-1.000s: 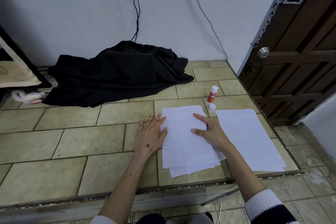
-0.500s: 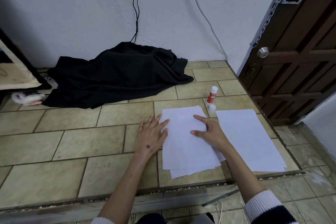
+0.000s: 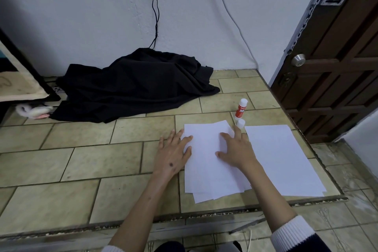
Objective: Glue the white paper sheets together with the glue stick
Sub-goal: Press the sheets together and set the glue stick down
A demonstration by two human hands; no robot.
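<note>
Presently: stack (image 3: 212,161) of white sheets, loosely fanned, on tiled floor (image 3: 81,161); second pile (image 3: 280,159) just beside it, to the right. Left hand (image 3: 173,153) flat at stack's left edge, right hand (image 3: 235,149) flat on top, fingers straight, gripping nothing. Glue stick (image 3: 241,108) upright beyond the stack, cap (image 3: 241,124) off beside it. Risk: sheets may bond askew if not squared; reaching fingers may topple the stick. Room: white wall (image 3: 81,16), black cloth (image 3: 135,86), brown door (image 3: 337,67).

The right hand (image 3: 237,149) covers part of the paper stack (image 3: 206,161). At two o'clock, the glue stick (image 3: 239,109) label is too small to read; the door (image 3: 337,57) is cropped.
</note>
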